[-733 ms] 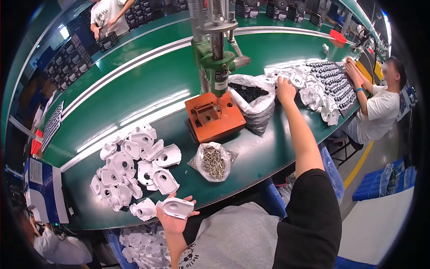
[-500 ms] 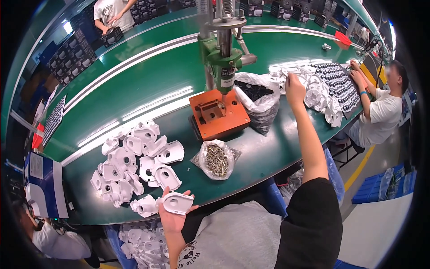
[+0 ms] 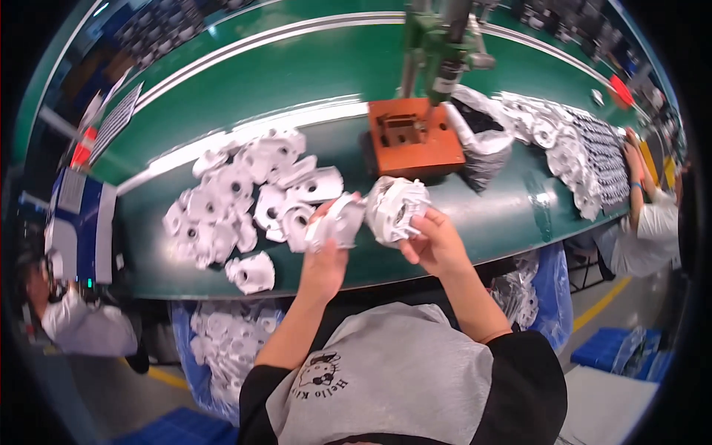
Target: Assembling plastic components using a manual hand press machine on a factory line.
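My left hand (image 3: 324, 268) is closed on a white plastic housing (image 3: 344, 224), held tilted above the near side of the bench. Facing it, my right hand (image 3: 439, 243) grips a white plastic part (image 3: 408, 216) by its right edge, fingers and thumb bent round it. The two pieces are close but look apart. The small bag of screws is mostly hidden behind the right-hand part, and its outline blends with it. Left of my hands lies a heap of white housings (image 3: 210, 205), with a single white housing (image 3: 252, 273) near the bench edge.
A green press (image 3: 443, 63) stands over an orange fixture block (image 3: 415, 152). Right of it are a bag of black parts (image 3: 486, 144), more white parts (image 3: 567, 170) and a co-worker (image 3: 644, 233). Below the bench edge sits a blue-lined bin (image 3: 194, 371) of white parts.
My right hand has come back from the pile at the right with a white part. My left hand has raised its housing toward the middle. The whole view has shifted.
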Demonstrator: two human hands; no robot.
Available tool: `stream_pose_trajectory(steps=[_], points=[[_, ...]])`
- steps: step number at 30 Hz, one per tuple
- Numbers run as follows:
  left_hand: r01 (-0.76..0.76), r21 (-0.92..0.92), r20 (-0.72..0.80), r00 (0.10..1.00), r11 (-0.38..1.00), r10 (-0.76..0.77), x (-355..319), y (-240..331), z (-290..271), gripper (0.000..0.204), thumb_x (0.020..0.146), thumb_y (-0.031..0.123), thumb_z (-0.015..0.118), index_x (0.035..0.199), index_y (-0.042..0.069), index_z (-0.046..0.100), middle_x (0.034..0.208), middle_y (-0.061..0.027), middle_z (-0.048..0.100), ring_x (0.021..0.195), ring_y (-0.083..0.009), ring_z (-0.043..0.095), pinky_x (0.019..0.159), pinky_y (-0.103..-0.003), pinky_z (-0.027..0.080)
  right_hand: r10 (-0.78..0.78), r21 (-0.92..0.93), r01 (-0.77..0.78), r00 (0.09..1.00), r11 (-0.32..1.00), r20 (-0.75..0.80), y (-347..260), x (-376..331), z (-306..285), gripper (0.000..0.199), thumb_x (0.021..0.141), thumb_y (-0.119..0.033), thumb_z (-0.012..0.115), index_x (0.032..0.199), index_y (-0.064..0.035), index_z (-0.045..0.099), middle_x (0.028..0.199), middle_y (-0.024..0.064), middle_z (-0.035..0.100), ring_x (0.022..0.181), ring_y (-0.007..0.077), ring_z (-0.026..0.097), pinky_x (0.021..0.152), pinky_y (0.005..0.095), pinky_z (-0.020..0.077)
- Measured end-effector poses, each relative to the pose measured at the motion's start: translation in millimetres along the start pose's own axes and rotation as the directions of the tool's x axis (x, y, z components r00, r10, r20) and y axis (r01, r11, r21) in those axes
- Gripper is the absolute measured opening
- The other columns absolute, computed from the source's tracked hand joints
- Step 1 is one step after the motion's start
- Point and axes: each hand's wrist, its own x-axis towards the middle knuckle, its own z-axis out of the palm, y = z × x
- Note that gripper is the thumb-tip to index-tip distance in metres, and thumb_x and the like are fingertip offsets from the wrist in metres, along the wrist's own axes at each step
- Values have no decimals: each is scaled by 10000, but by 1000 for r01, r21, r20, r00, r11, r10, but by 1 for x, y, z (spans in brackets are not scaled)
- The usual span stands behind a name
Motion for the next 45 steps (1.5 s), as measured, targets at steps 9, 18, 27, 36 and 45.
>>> stream_pose_trajectory(steps=[9,18,27,36,45], points=[[-100,136,-30,994,986,105,-13,14,26,698,843,146,654,1388,59,226,1227,-89,426,1089,-157,481,872,-285,460,163,-182,-148,984,972,67,41,17,23,224,930,-214,554,1009,-9,596,863,55,629,698,119,585,573,242,425],[2,198,-76,997,980,13,-4,-2,35,639,862,128,623,1362,41,234,1166,-90,475,868,-84,530,554,-177,466,147,88,-150,988,985,39,42,10,14,220,944,-212,522,1042,-20,568,864,48,623,689,119,577,593,243,435],[-83,387,-59,992,918,115,17,-13,50,581,901,124,560,1365,40,221,1109,-87,490,763,-71,520,556,-188,451,115,107,-119,992,987,49,38,12,-4,216,943,-217,526,1035,-26,573,856,30,616,689,101,573,598,234,442],[-30,320,-47,998,947,48,15,-17,47,489,931,178,507,1339,30,283,1001,-75,530,677,-59,505,566,-189,441,60,0,-60,996,998,64,35,17,-11,231,943,-207,528,1053,-10,578,867,34,610,690,101,567,612,232,446],[-112,322,20,994,940,112,29,-1,49,437,921,90,514,1279,74,264,1100,-126,484,807,-168,571,607,-282,518,26,-146,-26,1000,989,-5,29,18,-12,215,910,-154,563,1075,-34,496,854,56,589,646,145,589,541,258,478]])
